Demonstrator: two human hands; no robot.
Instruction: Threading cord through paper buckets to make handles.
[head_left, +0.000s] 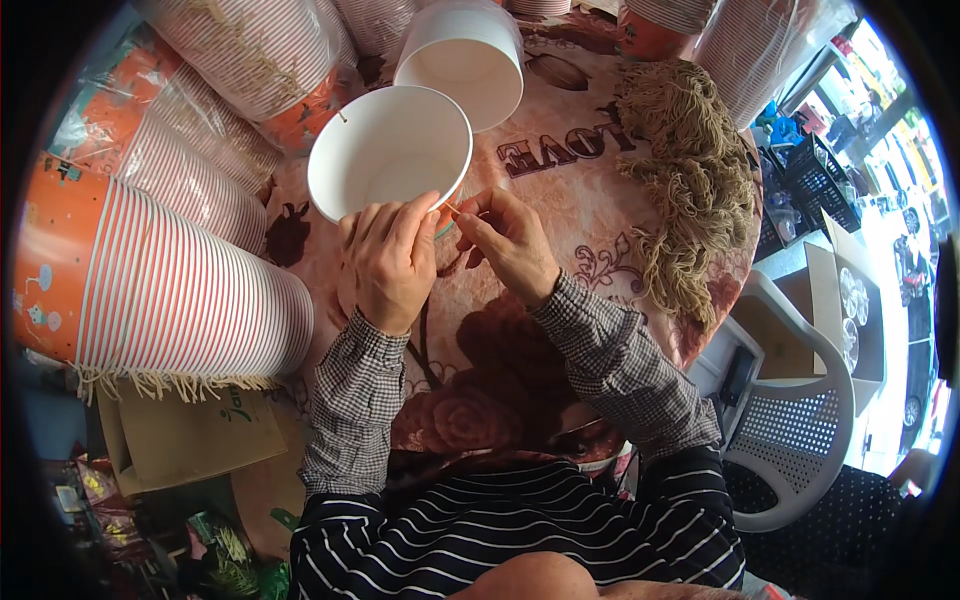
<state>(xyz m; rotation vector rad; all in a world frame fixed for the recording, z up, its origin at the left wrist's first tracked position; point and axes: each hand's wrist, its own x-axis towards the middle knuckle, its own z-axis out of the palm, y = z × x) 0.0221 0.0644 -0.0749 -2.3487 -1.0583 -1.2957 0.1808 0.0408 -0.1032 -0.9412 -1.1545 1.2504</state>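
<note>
Tilted toward me in front of my hands is a white paper bucket (365, 150), its open mouth showing. A short bit of cord (344, 117) shows at its far rim. My left hand (385, 265) is closed on the bucket's near right rim. Beside it, my right hand (508, 240) pinches a thin tan cord (453, 208) that runs to the rim between my hands. Whether the cord passes through the rim is hidden by the fingers. Behind stands a second white bucket (465, 75), tipped so its inside shows.
Tall nested stacks of paper buckets (190, 280) line the left and far side, some in clear plastic. A heap of tan cords (690, 185) lies on the flowered tablecloth (560, 230) at right. Beyond the table's right edge are a grey plastic chair (790, 440) and a cardboard box (800, 320).
</note>
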